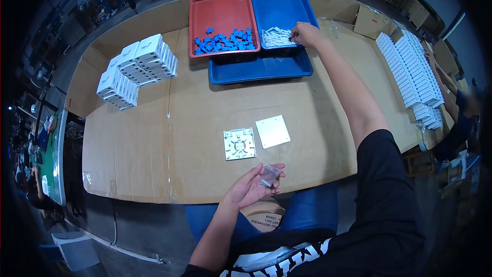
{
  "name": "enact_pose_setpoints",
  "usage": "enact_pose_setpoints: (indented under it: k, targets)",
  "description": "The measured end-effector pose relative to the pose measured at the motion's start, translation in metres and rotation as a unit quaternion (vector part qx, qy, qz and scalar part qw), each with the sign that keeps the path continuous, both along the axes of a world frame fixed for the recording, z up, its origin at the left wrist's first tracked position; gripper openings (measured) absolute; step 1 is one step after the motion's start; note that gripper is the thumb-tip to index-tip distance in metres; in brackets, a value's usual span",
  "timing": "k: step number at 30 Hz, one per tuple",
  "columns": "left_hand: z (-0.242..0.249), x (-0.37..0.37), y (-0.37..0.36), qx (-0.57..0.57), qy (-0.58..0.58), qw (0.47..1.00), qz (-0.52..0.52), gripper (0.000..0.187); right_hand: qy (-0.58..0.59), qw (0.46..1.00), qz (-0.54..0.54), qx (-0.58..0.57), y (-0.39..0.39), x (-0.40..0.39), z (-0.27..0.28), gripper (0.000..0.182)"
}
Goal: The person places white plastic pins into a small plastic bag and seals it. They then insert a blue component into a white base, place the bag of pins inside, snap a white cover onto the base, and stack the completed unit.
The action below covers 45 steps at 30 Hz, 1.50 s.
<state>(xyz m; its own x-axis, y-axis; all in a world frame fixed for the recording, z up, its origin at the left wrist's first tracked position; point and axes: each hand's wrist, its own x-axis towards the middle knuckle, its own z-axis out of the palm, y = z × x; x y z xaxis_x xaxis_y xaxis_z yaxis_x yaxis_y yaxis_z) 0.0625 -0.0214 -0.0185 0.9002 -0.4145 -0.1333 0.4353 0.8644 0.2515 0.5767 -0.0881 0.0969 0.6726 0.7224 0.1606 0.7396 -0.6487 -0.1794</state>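
Near the table's front edge my left hand (251,186), palm up, holds a small clear plastic bag (271,173) between thumb and fingers. Something small and pale lies in the bag. My right hand (306,35) reaches to the right side of the upper blue tray (279,7), fingers bent together at the pile of small white parts (277,36); what they grip is hidden. Between my hands and the trays lie a white square box base (239,144) with molded inner details and a flat white square cover (272,131), side by side.
A red tray (221,13) holds several blue pieces (225,42). Another blue tray (260,70) sits in front of both upper trays. White boxes are stacked at left (146,59) and in long rows at right (410,74). Cardboard walls edge the table; another person is at far right.
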Motion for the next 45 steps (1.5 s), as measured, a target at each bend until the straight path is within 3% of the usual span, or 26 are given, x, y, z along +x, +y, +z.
enact_pose_setpoints:
  k: [2, 5, 12, 14, 18, 24, 30, 31, 32, 33, 35, 36, 38, 39, 42, 45]
  targets:
    - [0.003, 0.0, 0.0, 0.008, -0.005, 1.0, -0.007, 0.064, -0.088, 0.993, 0.052, -0.06, -0.001, -0.002, 0.002, 0.012]
    - [0.004, 0.0, 0.0, 0.011, 0.006, 1.0, -0.008, 0.064, -0.127, 0.986, 0.07, -0.079, 0.0, -0.003, 0.001, 0.011]
    - [0.005, 0.0, -0.001, 0.0, 0.007, 1.0, -0.006, 0.064, -0.174, 0.971, 0.131, -0.1, -0.004, -0.01, 0.005, 0.011]
    - [0.006, 0.0, 0.0, 0.001, 0.016, 1.0, -0.004, 0.064, -0.183, 0.957, 0.143, -0.172, -0.003, -0.011, 0.014, 0.012]
    - [0.004, 0.001, 0.0, -0.011, 0.001, 1.0, -0.001, 0.063, -0.215, 0.944, 0.165, -0.188, 0.001, 0.002, 0.008, 0.012]
    - [0.004, 0.0, -0.001, 0.003, 0.01, 1.0, -0.001, 0.063, -0.209, 0.963, 0.09, -0.144, 0.0, 0.012, -0.011, 0.011]
    - [0.008, 0.0, -0.001, 0.002, 0.009, 1.0, 0.002, 0.063, -0.024, 0.998, 0.015, 0.051, -0.015, 0.021, -0.014, 0.022]
    - [0.01, 0.0, -0.001, 0.005, 0.009, 1.0, 0.004, 0.062, 0.041, 0.991, -0.005, 0.129, -0.018, 0.024, -0.021, 0.024]
    - [0.011, -0.001, -0.001, 0.007, 0.009, 1.0, 0.006, 0.061, 0.105, 0.972, -0.024, 0.207, -0.022, 0.029, -0.025, 0.026]
    - [0.011, -0.001, -0.001, 0.006, 0.007, 1.0, 0.005, 0.061, 0.103, 0.973, -0.024, 0.207, -0.024, 0.02, -0.018, 0.026]
    - [0.011, -0.001, -0.001, 0.028, 0.002, 1.0, 0.01, 0.061, 0.357, 0.87, -0.062, 0.335, -0.027, -0.023, 0.01, 0.017]
    - [0.012, -0.001, -0.001, 0.028, -0.001, 1.0, 0.009, 0.061, 0.354, 0.871, -0.062, 0.335, -0.029, -0.042, 0.024, 0.017]
    - [0.013, -0.002, -0.002, 0.044, 0.008, 0.999, 0.014, 0.06, 0.499, 0.738, 0.005, 0.454, -0.034, -0.079, 0.051, 0.014]
    - [0.013, -0.002, -0.003, 0.044, 0.004, 0.999, 0.012, 0.06, 0.494, 0.741, 0.004, 0.454, -0.039, -0.092, 0.06, 0.014]
    - [0.007, -0.003, -0.003, 0.016, -0.01, 1.0, 0.015, 0.06, 0.549, 0.659, 0.107, 0.503, -0.054, -0.126, 0.076, 0.022]
    - [0.002, -0.004, -0.004, 0.01, -0.012, 1.0, 0.023, 0.058, 0.563, 0.636, 0.125, 0.513, -0.07, -0.171, 0.09, 0.021]
